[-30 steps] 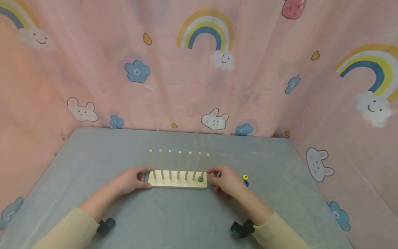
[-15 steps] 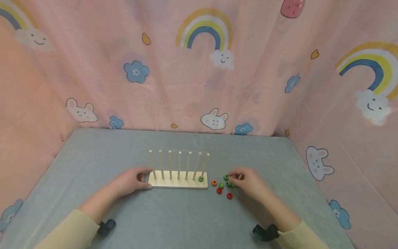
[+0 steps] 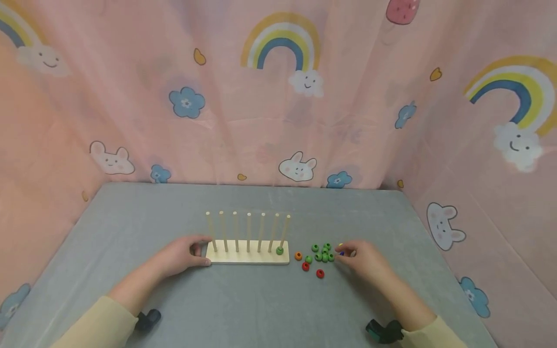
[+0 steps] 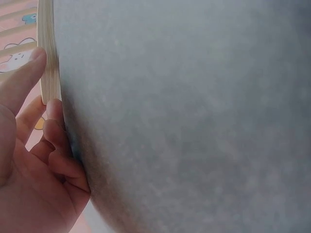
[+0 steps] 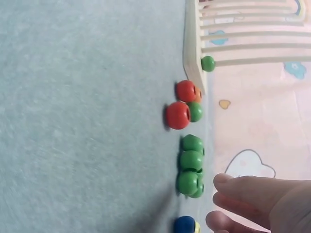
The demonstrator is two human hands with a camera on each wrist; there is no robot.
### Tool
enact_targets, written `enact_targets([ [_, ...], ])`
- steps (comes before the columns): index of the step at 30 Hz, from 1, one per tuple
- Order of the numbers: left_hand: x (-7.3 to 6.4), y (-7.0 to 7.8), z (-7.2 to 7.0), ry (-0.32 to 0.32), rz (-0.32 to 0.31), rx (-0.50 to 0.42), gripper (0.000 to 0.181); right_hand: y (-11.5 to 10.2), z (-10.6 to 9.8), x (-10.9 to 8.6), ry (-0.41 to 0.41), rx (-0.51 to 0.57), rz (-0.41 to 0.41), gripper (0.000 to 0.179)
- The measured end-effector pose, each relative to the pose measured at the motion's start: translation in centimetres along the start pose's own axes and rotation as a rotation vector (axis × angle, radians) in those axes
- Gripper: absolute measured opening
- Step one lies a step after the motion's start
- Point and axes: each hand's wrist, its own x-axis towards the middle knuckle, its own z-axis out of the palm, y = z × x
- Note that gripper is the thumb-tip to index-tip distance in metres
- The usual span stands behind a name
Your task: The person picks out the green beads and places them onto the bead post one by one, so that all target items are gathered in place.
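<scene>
My left hand holds the left end of a pale wooden peg board, thumb at the near corner and fingers at the far one. Several upright pegs stand in a row on the board. A green bead sits at the foot of the rightmost peg. Over to the right, my right hand hovers with bent fingers beside the loose beads, nothing between thumb and fingertips. Closest to it are a blue bead and a yellow bead, both partly hidden by the hand in the head view.
Several green beads cluster between board and right hand. An orange bead and two red beads, one nearer and one farther left, lie beside them. A grey cloth covers the table, with a pink printed curtain behind.
My right hand has moved right, from beside the board's right end across to the far side of the green beads, uncovering them. My left hand stays on the board.
</scene>
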Motion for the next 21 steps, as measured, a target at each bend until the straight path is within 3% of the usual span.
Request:
enact_targets([
  [10, 0.2, -0.2, 0.4, 0.006, -0.009, -0.011, 0.062, -0.2, 1.5, 0.4, -0.003, -0.091, 0.033, 0.027],
  [21, 0.2, -0.3, 0.3, 0.012, -0.026, -0.008, 0.061, -0.3, 2.5, 0.7, 0.03, -0.214, 0.026, 0.024],
])
